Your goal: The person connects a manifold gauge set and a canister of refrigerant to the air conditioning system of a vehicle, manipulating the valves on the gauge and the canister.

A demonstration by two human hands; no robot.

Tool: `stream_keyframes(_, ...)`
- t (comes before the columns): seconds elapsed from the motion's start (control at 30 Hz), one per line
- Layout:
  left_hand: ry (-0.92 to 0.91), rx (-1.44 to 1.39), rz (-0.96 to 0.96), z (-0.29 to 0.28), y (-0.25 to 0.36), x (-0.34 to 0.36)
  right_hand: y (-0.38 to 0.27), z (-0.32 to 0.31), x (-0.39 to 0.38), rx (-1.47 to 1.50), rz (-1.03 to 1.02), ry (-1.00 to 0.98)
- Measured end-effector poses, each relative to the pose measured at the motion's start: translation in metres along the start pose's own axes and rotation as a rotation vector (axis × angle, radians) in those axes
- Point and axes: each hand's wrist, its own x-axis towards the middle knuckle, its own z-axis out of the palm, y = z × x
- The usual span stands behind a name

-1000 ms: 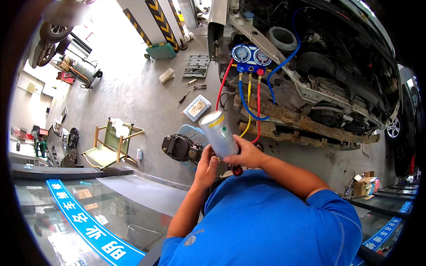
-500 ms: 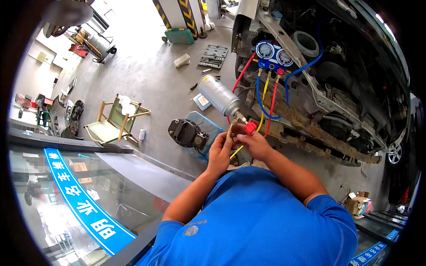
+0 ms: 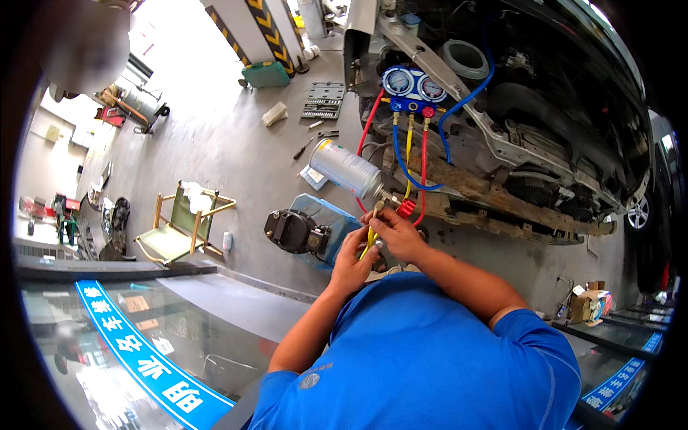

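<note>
A silver can [image 3: 345,168] lies tilted in front of me, with a valve tap bearing a red knob [image 3: 406,208] at its lower right end. A brass hose fitting [image 3: 378,206] meets this tap. My right hand [image 3: 398,238] is closed, its thumb and fingers pinching around the fitting. Just below, the closed fingers of my left hand [image 3: 349,264] grip the yellow hose [image 3: 370,242]. A small round metal piece shows between the hands; its kind is unclear. Beyond hangs a blue manifold gauge set [image 3: 413,86] with blue, yellow and red hoses.
The car's stripped front end [image 3: 494,136] fills the right side. A black round-ended device [image 3: 290,229] with blue plastic around it stands left of my hands. Farther off are a folding chair [image 3: 183,226], an open socket set [image 3: 324,100] and a green case [image 3: 265,74].
My right hand has shifted from beside the red knob to the brass fitting. My left hand has slid lower onto the yellow hose. The can lies flatter, and the whole view has shifted.
</note>
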Motion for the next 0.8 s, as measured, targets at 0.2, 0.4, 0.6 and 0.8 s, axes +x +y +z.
stream_keyframes(0.2,-0.173,-0.029,-0.243,-0.015,-0.04,-0.017,0.012,0.014,-0.012,-0.046,0.008,-0.017)
stream_keyframes(0.4,-0.082,-0.233,-0.202,0.003,-0.084,-0.023,0.017,0.012,-0.023,-0.569,-0.264,-0.261)
stream_keyframes(0.6,0.11,-0.268,-0.127,0.02,-0.113,-0.048,0.015,0.017,-0.005,-0.773,-0.395,-0.484)
stream_keyframes(0.8,0.495,-0.803,-0.218,0.051,-0.143,-0.068,0.043,0.037,0.013,-0.798,-0.124,-0.812)
